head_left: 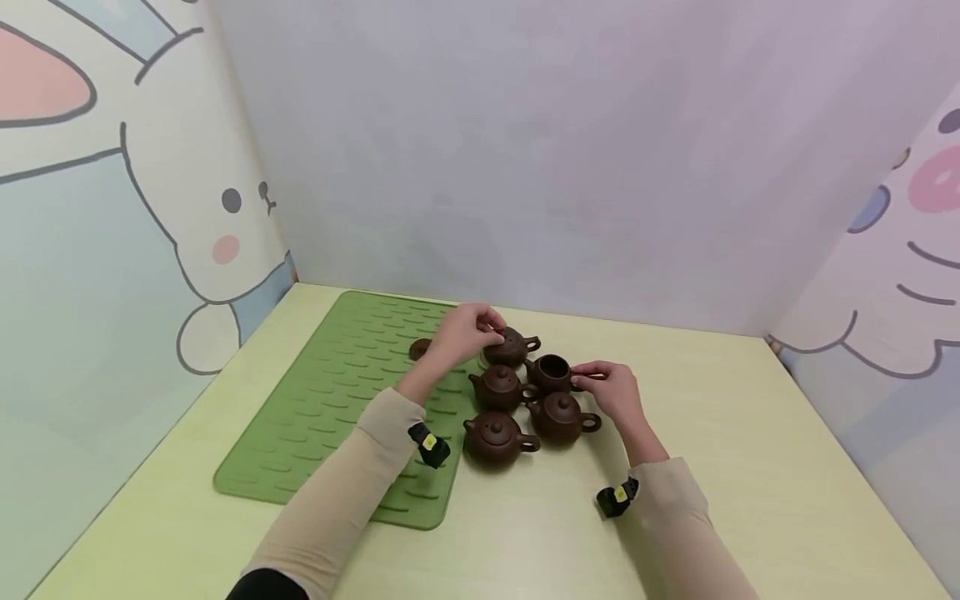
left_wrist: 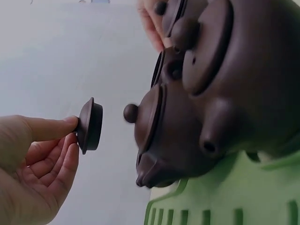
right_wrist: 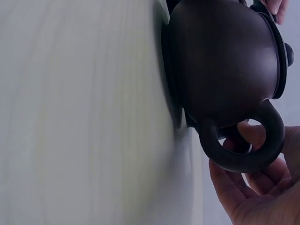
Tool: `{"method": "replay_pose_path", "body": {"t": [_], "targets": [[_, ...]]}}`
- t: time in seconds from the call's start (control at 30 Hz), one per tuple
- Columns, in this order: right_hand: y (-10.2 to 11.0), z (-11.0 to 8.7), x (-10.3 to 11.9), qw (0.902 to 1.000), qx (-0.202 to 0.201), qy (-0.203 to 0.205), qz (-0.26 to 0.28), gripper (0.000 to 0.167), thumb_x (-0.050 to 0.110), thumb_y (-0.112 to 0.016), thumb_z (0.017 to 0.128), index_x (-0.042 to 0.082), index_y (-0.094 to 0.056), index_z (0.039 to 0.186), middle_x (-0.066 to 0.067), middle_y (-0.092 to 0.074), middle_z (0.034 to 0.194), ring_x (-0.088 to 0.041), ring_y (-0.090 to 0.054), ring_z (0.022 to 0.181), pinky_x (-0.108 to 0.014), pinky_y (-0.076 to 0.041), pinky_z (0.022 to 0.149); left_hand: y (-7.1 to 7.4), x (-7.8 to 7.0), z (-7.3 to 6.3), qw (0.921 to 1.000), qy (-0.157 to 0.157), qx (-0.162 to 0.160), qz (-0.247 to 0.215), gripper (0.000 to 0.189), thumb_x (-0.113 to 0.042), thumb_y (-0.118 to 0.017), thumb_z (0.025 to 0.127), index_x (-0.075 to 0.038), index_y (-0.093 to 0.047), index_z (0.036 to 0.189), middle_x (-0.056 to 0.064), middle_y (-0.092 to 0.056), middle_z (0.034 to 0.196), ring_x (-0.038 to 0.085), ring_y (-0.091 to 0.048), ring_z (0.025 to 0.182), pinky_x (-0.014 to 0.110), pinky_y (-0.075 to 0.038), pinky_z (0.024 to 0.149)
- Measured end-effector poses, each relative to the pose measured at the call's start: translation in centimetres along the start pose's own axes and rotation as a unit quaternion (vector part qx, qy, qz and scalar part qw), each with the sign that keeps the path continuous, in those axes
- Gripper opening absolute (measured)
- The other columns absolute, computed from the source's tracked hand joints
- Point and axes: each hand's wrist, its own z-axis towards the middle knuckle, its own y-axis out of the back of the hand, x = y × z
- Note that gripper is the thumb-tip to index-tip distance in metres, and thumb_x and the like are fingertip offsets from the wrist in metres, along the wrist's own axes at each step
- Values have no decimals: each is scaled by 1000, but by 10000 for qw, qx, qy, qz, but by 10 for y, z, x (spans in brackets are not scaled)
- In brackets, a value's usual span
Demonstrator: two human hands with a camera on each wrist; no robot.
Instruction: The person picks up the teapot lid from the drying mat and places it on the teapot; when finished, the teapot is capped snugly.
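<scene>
My left hand (head_left: pixel 465 332) pinches a small dark brown teapot lid (left_wrist: pixel 91 125) by its knob, held apart from the pots in the left wrist view. In the head view that hand is over the rearmost teapot (head_left: pixel 507 350). The lidless teapot (head_left: pixel 552 372) shows its round mouth. At its side, my right hand (head_left: pixel 611 387) holds its handle between thumb and fingers; the right wrist view has this grip partly hidden behind the handle of a nearer teapot (right_wrist: pixel 225 61). Three lidded teapots, one of them at the front (head_left: pixel 495 442), stand close around.
A green ridged mat (head_left: pixel 322 400) covers the left part of the pale yellow table (head_left: pixel 712 467). On the mat lies a small round brown piece (head_left: pixel 418 348), partly behind the left wrist. Walls (head_left: pixel 525 167) enclose the back and both sides.
</scene>
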Motion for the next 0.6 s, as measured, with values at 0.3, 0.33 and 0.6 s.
{"method": "replay_pose_path", "body": {"t": [0.3, 0.33, 0.6], "targets": [[0, 1, -4, 10000, 34, -7, 67, 19, 10, -76, 87, 0, -77, 104, -13, -78, 99, -5, -71, 83, -17, -50, 75, -34, -14, 8, 9994, -78, 324, 17, 10, -14, -73, 91, -11, -72, 101, 5, -73, 98, 17, -68, 90, 27, -56, 76], [0, 1, -5, 10000, 45, -7, 60, 19, 10, -76, 87, 0, -77, 104, -13, -78, 99, -5, -71, 83, -17, -50, 75, -38, -15, 9, 9993, -94, 347, 55, 10, -13, -73, 91, -11, -73, 101, 5, -74, 98, 17, -68, 89, 27, -56, 76], [1, 3, -5, 10000, -23, 2, -9, 19, 12, -75, 88, 1, -77, 104, -13, -77, 100, -3, -66, 80, -20, -49, 73, -60, -21, 21, 9983, -189, 481, 279, 11, -12, -74, 90, -12, -74, 101, 4, -74, 97, 16, -67, 88, 24, -54, 73]]}}
